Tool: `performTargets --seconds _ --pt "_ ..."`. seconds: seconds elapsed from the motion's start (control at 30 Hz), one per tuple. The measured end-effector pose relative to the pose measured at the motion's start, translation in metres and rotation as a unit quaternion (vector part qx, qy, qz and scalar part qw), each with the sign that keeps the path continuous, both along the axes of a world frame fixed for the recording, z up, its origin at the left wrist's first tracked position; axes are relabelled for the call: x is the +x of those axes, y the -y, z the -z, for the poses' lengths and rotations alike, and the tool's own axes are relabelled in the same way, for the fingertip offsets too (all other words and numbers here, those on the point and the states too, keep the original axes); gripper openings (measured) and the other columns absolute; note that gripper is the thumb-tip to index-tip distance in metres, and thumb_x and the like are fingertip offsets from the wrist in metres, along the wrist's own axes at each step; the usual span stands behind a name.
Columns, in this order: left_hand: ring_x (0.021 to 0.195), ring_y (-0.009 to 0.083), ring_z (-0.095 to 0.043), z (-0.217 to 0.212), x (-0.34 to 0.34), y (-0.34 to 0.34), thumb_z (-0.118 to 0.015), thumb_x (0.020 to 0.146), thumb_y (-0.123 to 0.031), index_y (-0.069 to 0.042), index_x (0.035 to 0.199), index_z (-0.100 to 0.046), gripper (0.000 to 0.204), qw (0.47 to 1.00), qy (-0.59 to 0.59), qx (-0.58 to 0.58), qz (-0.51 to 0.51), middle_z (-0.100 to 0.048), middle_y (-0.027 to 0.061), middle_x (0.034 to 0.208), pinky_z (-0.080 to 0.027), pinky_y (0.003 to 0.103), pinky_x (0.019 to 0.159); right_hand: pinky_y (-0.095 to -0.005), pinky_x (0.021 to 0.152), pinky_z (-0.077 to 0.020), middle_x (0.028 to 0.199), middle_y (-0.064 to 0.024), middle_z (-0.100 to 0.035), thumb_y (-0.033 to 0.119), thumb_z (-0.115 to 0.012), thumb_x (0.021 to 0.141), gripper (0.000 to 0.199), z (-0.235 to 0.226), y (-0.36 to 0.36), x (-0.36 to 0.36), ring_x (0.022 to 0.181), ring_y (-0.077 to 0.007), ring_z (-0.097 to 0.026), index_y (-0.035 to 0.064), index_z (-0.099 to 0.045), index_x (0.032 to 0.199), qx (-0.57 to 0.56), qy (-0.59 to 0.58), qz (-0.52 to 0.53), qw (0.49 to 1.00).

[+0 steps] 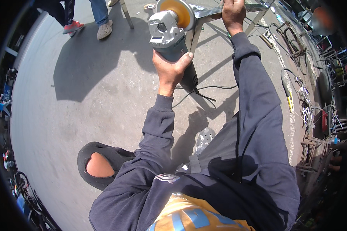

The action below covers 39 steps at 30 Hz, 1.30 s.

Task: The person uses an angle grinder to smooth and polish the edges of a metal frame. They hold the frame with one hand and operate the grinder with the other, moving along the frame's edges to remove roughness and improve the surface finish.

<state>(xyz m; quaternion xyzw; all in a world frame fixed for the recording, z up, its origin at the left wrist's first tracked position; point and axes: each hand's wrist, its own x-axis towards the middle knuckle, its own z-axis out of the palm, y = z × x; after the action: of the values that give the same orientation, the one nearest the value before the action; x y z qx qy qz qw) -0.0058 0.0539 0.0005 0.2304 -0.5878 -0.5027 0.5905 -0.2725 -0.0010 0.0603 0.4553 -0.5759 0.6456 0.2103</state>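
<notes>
Two hands work at a bright metal frame (pixel 204 17) standing on grey concrete ground (pixel 85 100), its bars running out past the fingers on both sides. Left hand (pixel 171 69) is wrapped tight around the dark handle of a silver angle grinder (pixel 167 34), whose orange disc (pixel 177 11) lies beyond the fingertips against the frame. Right hand (pixel 233 13) is closed over the frame's top bar, just beside the disc.

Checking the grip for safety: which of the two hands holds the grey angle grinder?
The left hand, wrapped around the grey angle grinder body; the right hand instead grips the shiny metal frame.
</notes>
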Motion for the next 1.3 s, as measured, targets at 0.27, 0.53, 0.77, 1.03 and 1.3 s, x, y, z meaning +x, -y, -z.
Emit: performTargets --seconds 0.27,0.53,0.77,1.03,1.3 --pt "0.092 0.0230 -0.067 -0.002 -0.001 0.017 -0.088 0.066 -0.028 0.004 0.120 -0.051 0.073 0.995 0.043 -0.069 -0.050 -0.065 0.0149 0.107 -0.057 0.035 0.082 -0.0460 0.065 -0.0503 0.088 -0.0174 -0.064 0.019 -0.057 0.100 0.017 -0.005 -0.003 0.008 0.077 -0.0351 -0.065 0.0068 -0.062 0.110 -0.009 0.000 0.010 1.000" --pt "0.076 0.0171 -0.067 -0.014 -0.012 0.011 -0.082 0.069 -0.023 0.001 0.103 -0.064 0.045 0.995 -0.008 -0.083 -0.056 -0.067 0.0081 0.088 -0.058 0.032 0.071 -0.0469 0.067 -0.0486 0.085 -0.0199 -0.066 0.031 -0.055 0.102 0.026 -0.008 -0.006 0.010 0.079 -0.0407 -0.064 0.0059 -0.059 0.107 0.006 -0.013 0.014 1.000" --pt "0.073 0.0174 -0.064 -0.011 -0.007 0.016 -0.080 0.067 -0.025 0.001 0.103 -0.064 0.047 1.000 -0.019 0.018 -0.004 -0.065 0.0061 0.086 -0.057 0.034 0.070 -0.0485 0.069 -0.0485 0.087 -0.0213 -0.067 0.032 -0.055 0.103 0.027 -0.008 -0.005 0.010 0.082 -0.0425 -0.065 0.0057 -0.059 0.107 0.000 -0.037 0.025 0.999" --pt "0.088 0.0192 -0.068 0.012 -0.004 0.001 -0.087 0.070 -0.026 0.002 0.114 -0.059 0.060 1.000 -0.006 -0.026 -0.016 -0.067 0.0105 0.101 -0.057 0.033 0.079 -0.0475 0.069 -0.0503 0.094 -0.0210 -0.063 0.018 -0.057 0.099 0.019 0.000 -0.004 -0.002 0.083 -0.0401 -0.065 0.0045 -0.061 0.112 0.029 -0.093 0.074 0.993" --pt "0.087 0.0188 -0.067 0.009 -0.006 0.005 -0.086 0.069 -0.024 0.002 0.116 -0.057 0.061 1.000 -0.006 -0.019 0.005 -0.066 0.0099 0.101 -0.057 0.033 0.079 -0.0450 0.067 -0.0519 0.100 -0.0193 -0.058 -0.001 -0.058 0.092 0.028 0.001 -0.007 -0.007 0.083 -0.0373 -0.063 0.0033 -0.063 0.120 0.012 -0.339 0.214 0.916"
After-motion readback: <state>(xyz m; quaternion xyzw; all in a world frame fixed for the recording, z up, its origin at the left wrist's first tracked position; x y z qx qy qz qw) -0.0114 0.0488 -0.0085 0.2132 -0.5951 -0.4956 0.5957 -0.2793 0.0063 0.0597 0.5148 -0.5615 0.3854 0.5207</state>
